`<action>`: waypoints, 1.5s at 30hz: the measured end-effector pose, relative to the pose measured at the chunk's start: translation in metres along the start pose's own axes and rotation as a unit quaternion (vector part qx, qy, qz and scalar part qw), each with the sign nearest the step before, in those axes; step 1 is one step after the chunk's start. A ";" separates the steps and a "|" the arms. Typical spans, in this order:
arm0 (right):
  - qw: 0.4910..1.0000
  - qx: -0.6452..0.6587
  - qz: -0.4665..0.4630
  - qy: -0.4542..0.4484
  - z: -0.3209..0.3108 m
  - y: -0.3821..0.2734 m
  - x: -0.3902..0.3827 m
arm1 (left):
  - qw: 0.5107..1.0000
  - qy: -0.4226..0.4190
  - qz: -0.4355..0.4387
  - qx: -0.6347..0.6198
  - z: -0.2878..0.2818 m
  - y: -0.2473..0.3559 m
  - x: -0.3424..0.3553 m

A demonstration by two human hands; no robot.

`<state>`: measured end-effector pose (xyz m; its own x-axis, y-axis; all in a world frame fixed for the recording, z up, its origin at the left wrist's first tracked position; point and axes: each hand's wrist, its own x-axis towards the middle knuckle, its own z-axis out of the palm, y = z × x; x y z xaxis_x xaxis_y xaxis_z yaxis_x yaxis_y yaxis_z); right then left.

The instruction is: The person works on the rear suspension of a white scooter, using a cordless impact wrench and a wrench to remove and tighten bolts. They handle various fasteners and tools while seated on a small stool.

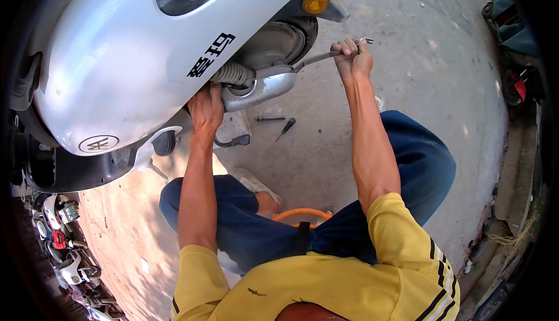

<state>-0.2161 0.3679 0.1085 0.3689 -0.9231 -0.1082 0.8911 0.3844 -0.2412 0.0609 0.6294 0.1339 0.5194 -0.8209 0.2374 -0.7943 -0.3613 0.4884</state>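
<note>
A white motor scooter (pixel 122 59) fills the upper left. Below its side panel, a silver metal cover (pixel 262 91) and a coil spring shock absorber (pixel 234 74) show beside the rear wheel (pixel 291 38). My right hand (pixel 353 59) is closed round the free end of a long wrench (pixel 317 59); the open jaw end sticks out past my fingers, and the other end reaches the metal cover near the wheel. My left hand (pixel 206 109) reaches in under the side panel beside the metal cover. Its fingertips are hidden there, so what they touch cannot be seen.
On the concrete lie a dark rod-shaped tool (pixel 270 118) and a black-handled screwdriver (pixel 286 127). An orange-rimmed stool (pixel 303 211) shows between my legs. Several parked scooters (pixel 64 245) stand at the lower left. A ditch-like edge (pixel 506 216) runs along the right.
</note>
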 end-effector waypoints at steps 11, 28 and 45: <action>0.996 0.052 0.075 0.011 -0.019 0.039 -0.004 | 0.990 -0.003 0.101 0.096 -0.001 0.009 -0.010; 0.997 0.062 0.013 0.050 -0.031 0.026 -0.007 | 0.987 0.002 0.123 0.100 -0.004 0.015 -0.007; 0.995 0.033 -0.066 0.062 -0.013 0.030 -0.067 | 0.992 -0.021 0.093 0.080 -0.005 0.013 -0.005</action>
<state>-0.2175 0.4417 0.0964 0.2160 -0.9561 -0.1982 0.9467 0.2548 -0.1973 0.0494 0.6311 0.1437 0.3480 -0.8963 0.2747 -0.9170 -0.2647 0.2983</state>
